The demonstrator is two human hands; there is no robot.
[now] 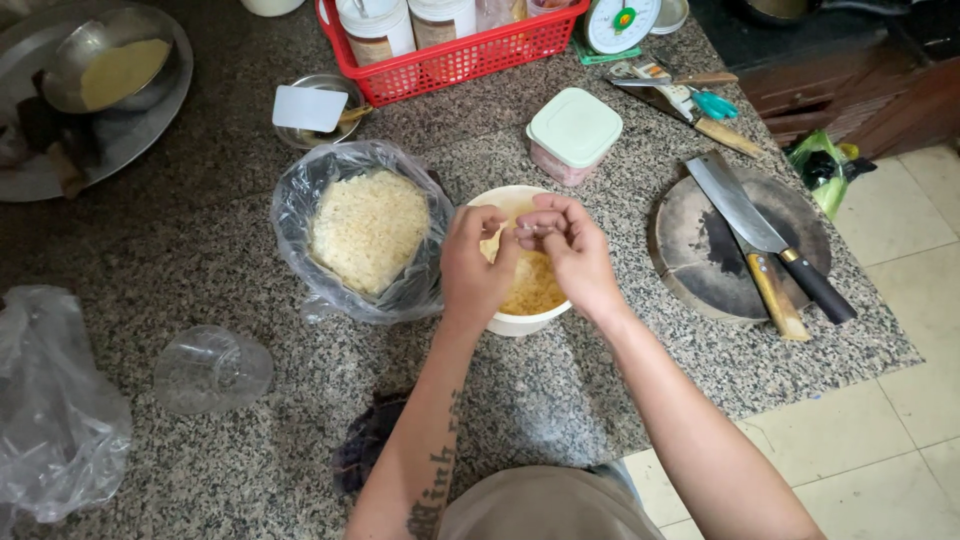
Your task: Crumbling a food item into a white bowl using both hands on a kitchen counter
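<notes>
Speckled granite counter point(200, 240) is carrying everything: a clear plastic bag of pale shredded food point(365, 232) is sitting at left. Just beside it, the left hand point(474, 268) and right hand point(570, 250) are meeting, fingertips pinching together, over a white bowl of yellow strands point(525, 300). A cleaver point(765, 235) is lying on the round chopping block point(700, 250) at right.

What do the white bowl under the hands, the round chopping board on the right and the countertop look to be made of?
The white bowl: probably plastic or melamine, smooth and matte, with a thin rim; ceramic cannot be ruled out. The round chopping board: wood, dark and worn, with a stained surface and a thick edge. The countertop: polished granite or similar stone, speckled grey. Both hands, left hand and right hand, are above the bowl.
</notes>
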